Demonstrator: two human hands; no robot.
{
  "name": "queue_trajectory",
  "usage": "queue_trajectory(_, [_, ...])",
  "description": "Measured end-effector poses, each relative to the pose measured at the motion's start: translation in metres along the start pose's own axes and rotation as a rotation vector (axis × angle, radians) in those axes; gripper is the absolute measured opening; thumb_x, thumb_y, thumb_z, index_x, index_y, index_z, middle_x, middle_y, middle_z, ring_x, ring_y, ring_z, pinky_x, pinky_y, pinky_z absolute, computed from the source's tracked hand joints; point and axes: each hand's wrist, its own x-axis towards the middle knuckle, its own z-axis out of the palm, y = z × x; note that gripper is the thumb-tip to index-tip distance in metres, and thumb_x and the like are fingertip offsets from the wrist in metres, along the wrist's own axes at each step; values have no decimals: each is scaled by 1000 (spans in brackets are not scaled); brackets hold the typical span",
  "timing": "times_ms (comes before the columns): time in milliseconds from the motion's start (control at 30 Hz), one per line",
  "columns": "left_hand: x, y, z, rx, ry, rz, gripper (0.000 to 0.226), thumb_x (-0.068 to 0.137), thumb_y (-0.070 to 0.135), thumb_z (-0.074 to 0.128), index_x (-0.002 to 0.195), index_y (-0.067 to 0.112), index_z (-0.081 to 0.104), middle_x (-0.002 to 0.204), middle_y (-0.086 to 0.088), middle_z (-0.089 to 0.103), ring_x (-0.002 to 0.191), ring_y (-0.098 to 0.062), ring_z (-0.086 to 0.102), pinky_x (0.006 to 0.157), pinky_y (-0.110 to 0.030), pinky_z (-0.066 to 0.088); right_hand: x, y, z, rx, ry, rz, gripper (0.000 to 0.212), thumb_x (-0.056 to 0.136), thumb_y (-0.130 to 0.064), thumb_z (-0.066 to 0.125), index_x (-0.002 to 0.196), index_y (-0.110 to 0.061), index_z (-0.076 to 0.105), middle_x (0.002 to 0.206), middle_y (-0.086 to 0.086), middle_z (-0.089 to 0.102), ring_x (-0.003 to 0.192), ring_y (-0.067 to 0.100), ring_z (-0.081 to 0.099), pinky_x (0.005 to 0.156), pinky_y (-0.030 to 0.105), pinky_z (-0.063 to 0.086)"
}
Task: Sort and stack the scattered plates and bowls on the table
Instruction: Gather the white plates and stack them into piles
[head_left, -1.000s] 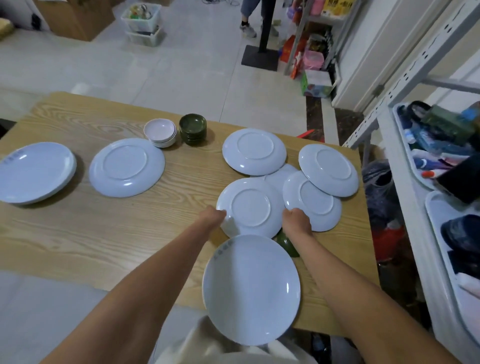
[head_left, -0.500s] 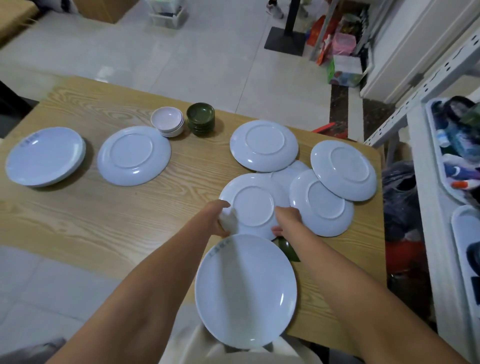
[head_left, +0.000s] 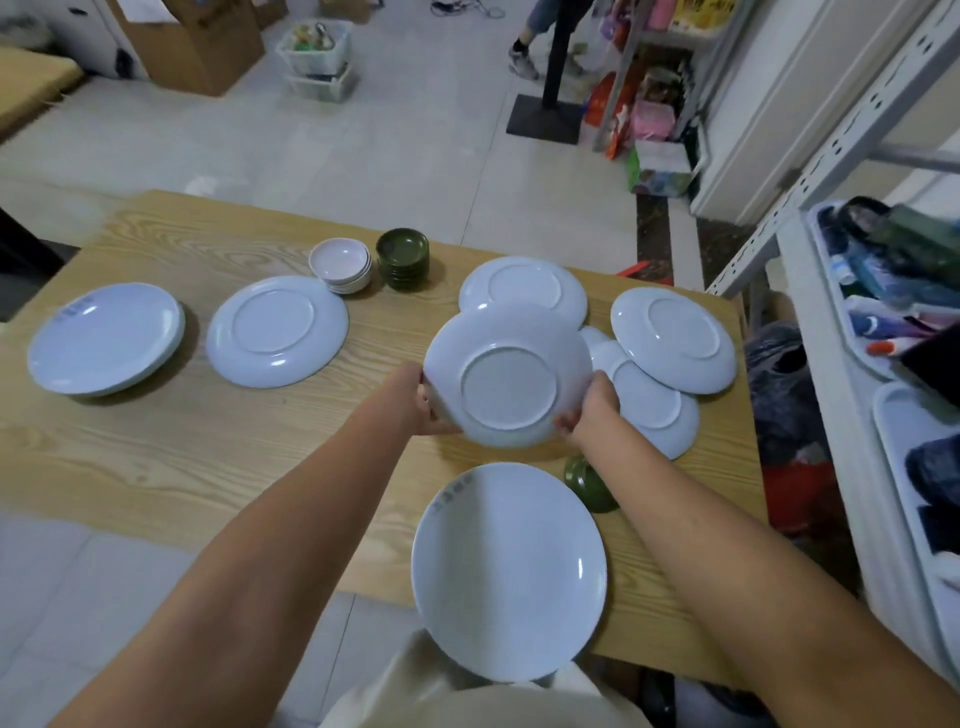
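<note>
An upside-down white plate (head_left: 506, 371) is raised above the wooden table (head_left: 182, 441); my left hand (head_left: 423, 400) grips its left rim and my right hand (head_left: 592, 410) its right rim. An upright white plate (head_left: 509, 571) lies at the near edge, overhanging it. Behind the held plate lie three face-down white plates (head_left: 675, 338), overlapping, with a fourth mostly hidden. A lone green bowl (head_left: 589, 480) sits under my right forearm. At the left are a stack of upright plates (head_left: 104, 338) and a face-down plate (head_left: 275, 330). White bowls (head_left: 340, 265) and green bowls (head_left: 402, 257) are stacked at the far edge.
A metal shelf rack (head_left: 852, 135) and white trays with cluttered items (head_left: 893, 291) stand close on the right. A person's legs and a black stand base (head_left: 545, 117) are on the floor beyond the table, with boxes and bins further left.
Both hands closed on the face-down plate's rim and lifted it off the table, tilting its underside toward me. The green bowl that it partly covered now shows.
</note>
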Motion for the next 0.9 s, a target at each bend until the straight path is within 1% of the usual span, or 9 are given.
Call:
queue_trajectory(167, [-21, 15, -19, -33, -20, -26, 39, 90, 4, 43, 128, -3, 43, 134, -24, 48, 119, -45, 51, 61, -53, 51, -27, 3, 8, 126, -100, -84, 13, 86, -24, 45, 78, -15, 51, 75, 3, 51, 60, 17, 41, 55, 25, 43])
queue_trajectory(233, [-22, 19, -32, -112, -20, -25, 37, 93, 2, 45, 129, -4, 44, 132, -23, 50, 119, -40, 52, 77, -49, 55, -37, 10, 12, 143, -183, -154, 14, 85, -19, 44, 72, -15, 49, 76, 1, 49, 63, 17, 44, 57, 25, 43])
queue_trajectory(300, [-30, 16, -52, 17, 80, 113, 21, 90, 14, 62, 108, 5, 60, 117, -13, 59, 107, -26, 58, 81, -19, 51, -47, 18, 19, 126, -259, -195, 15, 84, -15, 46, 69, -15, 47, 77, 1, 50, 66, 16, 48, 59, 24, 43])
queue_trajectory(400, [-48, 6, -77, 305, 179, 225, 17, 84, 22, 69, 82, 5, 65, 93, -15, 59, 94, -28, 59, 55, -25, 39, -57, 34, 36, 62, -346, -182, 11, 85, -15, 49, 74, -16, 52, 78, 3, 54, 71, 17, 53, 60, 24, 45])
queue_trajectory(500, [-47, 7, -100, -100, 78, 273, 21, 99, -3, 36, 104, -12, 54, 138, -25, 48, 115, -34, 51, 58, -10, 46, -65, 52, 55, -84, -378, -176, 6, 85, -18, 55, 85, -18, 60, 81, 3, 59, 76, 19, 56, 61, 28, 47])
queue_trajectory(567, [-51, 7, -108, -416, 15, 311, 34, 100, 3, 29, 124, -5, 51, 143, -17, 47, 121, -30, 52, 92, -30, 47, -69, 65, 65, -184, -397, -165, 8, 88, -22, 57, 95, -19, 60, 86, 2, 61, 80, 19, 57, 61, 29, 47])
queue_trajectory(633, [-49, 10, -121, -575, 9, 410, 41, 98, 0, 32, 137, -2, 44, 141, -17, 49, 117, -29, 53, 104, -44, 40, -72, 74, 74, -312, -462, -160, 12, 89, -22, 57, 100, -17, 58, 87, 3, 61, 77, 17, 57, 59, 29, 46])
queue_trajectory(767, [-62, 13, -139, -654, 69, 520, 40, 94, -2, 47, 134, -1, 50, 131, -17, 57, 113, -31, 57, 103, -49, 44, -80, 83, 95, -533, -573, -167, 8, 91, -9, 57, 98, -12, 56, 79, 5, 58, 66, 16, 56, 52, 25, 48])
queue_trajectory(900, [-63, 11, -162, -564, 165, 509, 41, 92, 1, 55, 132, -4, 51, 130, -21, 58, 97, -28, 63, 83, -44, 54, -80, 89, 113, -660, -608, -233, 19, 93, -4, 51, 110, -12, 53, 81, 7, 57, 58, 13, 52, 44, 20, 43])
